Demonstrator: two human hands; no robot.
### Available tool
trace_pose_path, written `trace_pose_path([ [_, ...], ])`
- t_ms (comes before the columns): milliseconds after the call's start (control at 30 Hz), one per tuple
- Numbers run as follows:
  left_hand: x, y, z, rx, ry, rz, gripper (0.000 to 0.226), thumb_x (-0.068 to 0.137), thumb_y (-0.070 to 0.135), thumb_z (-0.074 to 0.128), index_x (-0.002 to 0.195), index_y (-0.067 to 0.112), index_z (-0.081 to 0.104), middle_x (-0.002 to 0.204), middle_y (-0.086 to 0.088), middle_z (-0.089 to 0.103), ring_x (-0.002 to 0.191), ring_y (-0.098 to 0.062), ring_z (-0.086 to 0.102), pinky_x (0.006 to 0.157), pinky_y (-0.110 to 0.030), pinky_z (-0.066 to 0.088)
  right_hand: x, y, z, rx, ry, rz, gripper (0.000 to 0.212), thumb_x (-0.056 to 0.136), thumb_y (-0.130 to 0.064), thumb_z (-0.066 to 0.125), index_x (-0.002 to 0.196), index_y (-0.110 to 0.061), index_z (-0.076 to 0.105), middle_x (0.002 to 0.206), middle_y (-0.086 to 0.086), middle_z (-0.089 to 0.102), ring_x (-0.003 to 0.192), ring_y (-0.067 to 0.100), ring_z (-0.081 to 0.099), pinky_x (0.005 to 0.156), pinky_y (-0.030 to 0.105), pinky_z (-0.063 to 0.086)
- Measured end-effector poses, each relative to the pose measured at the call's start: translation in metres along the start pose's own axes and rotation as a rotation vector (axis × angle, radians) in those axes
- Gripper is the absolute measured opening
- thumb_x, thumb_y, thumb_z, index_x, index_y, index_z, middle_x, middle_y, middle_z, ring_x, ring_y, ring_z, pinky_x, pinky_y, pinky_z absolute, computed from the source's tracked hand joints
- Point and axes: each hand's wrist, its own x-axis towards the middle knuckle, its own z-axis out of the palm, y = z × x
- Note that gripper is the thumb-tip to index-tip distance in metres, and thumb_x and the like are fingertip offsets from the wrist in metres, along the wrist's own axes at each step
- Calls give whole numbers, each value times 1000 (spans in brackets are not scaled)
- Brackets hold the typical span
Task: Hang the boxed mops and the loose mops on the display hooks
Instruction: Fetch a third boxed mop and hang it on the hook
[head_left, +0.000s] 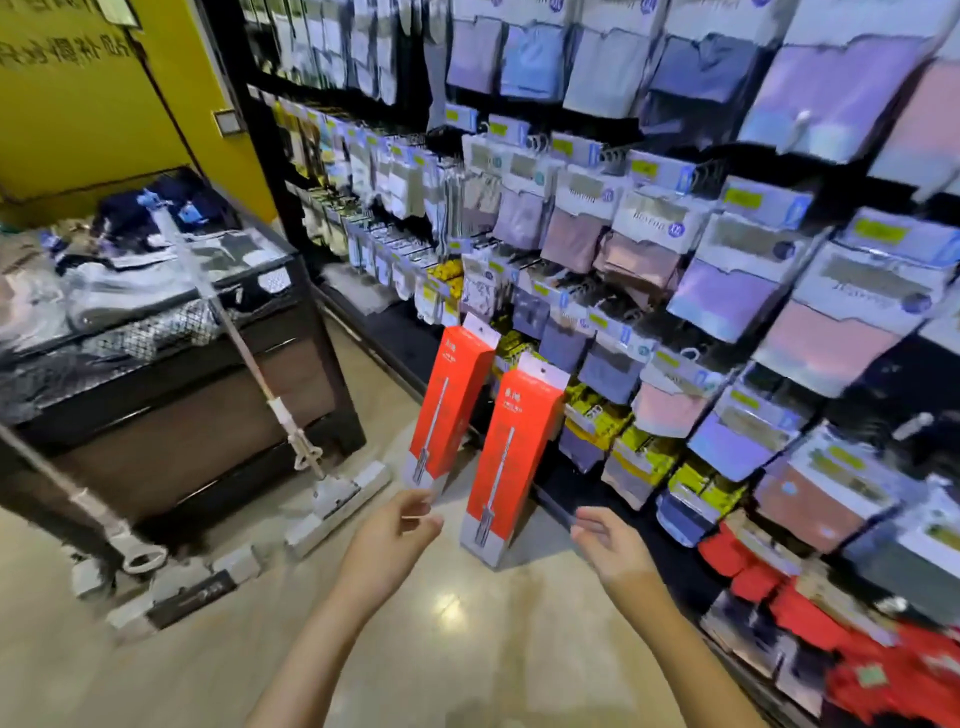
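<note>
Both your hands reached out at lower centre of the frame — left hand and right hand, each grip released, fingers loosely curled around nothing. Between them stood two red boxed mops on the floor, leaning against the display rack. Two loose mops leaned at left against the dark bin.

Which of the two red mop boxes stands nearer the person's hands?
The nearer red box, standing between the left hand and right hand. The other red box stands further back, to its left, beside the display rack.
</note>
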Motion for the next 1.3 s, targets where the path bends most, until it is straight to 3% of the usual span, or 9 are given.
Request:
trace_pose_path([
  [133, 67, -6, -11, 3, -18, -47, 35, 88, 27, 62, 122, 20, 58, 112, 4, 64, 105, -10, 60, 77, -14, 43, 65, -32, 9, 58, -45, 23, 16, 91, -2, 55, 106, -8, 56, 94, 4, 60, 88, 13, 57, 70, 9, 43],
  [200, 104, -8, -18, 2, -47, -93, 34, 88, 25, 63, 121, 17, 58, 112, 0, 63, 109, -15, 60, 79, -18, 43, 97, -42, 13, 53, -50, 22, 15, 92, -4, 55, 102, -14, 56, 90, -6, 59, 84, 8, 56, 64, 5, 42],
  [433, 257, 11, -27, 61, -150, -59, 22, 86, 23, 64, 106, 26, 57, 104, 0, 64, 101, -17, 60, 86, -29, 44, 198, -39, 11, -22, 119, 151, 28, 91, -8, 57, 119, -2, 58, 109, 4, 59, 103, 17, 57, 83, 17, 36],
  [567, 354, 19, -27, 113, -288, -45, 34, 88, 21, 63, 120, 14, 59, 113, -3, 66, 108, -20, 61, 90, -29, 45, 251, -35, 25, -35, 213, 266, 27, 90, -8, 58, 117, -2, 58, 104, 4, 59, 99, 17, 56, 79, 19, 37],
  [667, 420, 24, -20, 205, -431, -1, 29, 88, 26, 63, 115, 16, 58, 109, 1, 66, 107, -19, 62, 86, -27, 44, 289, -31, 43, -3, 245, 355, 28, 90, -9, 59, 117, -4, 58, 107, 10, 60, 95, 18, 55, 73, 18, 40],
  [833, 500, 24, 10, 282, -586, 54, 90, 54, 64, 48, 124, 8, 57, 122, -9, 65, 111, -23, 62, 89, -33, 49, 347, -13, 66, 83, 267, 502, 35, 88, -9, 62, 122, -3, 54, 114, 17, 61, 100, 23, 59, 85, 25, 40],
  [1000, 547, 14, 59, 383, -690, 51, 49, 87, 29, 63, 131, 11, 51, 130, -4, 59, 118, -20, 57, 92, -24, 41, 403, 12, 71, 80, 185, 569, 46, 91, -15, 59, 134, -6, 43, 129, 15, 50, 117, 25, 52, 88, 24, 37],
  [1233, 602, -17, 129, 374, -710, 44, 63, 86, 23, 65, 141, 8, 38, 141, -9, 49, 128, -21, 49, 95, -22, 37, 480, 52, 68, 31, 132, 553, 72, 87, -19, 65, 146, -7, 25, 142, 8, 39, 132, 26, 41, 102, 36, 37],
  [1300, 617, -24, 146, 335, -715, 43, 70, 84, 24, 69, 142, 8, 34, 143, -8, 47, 128, -22, 48, 95, -24, 37, 496, 65, 69, 61, 131, 515, 68, 85, -13, 68, 141, -9, 29, 137, 0, 45, 123, 19, 48, 96, 29, 43],
])
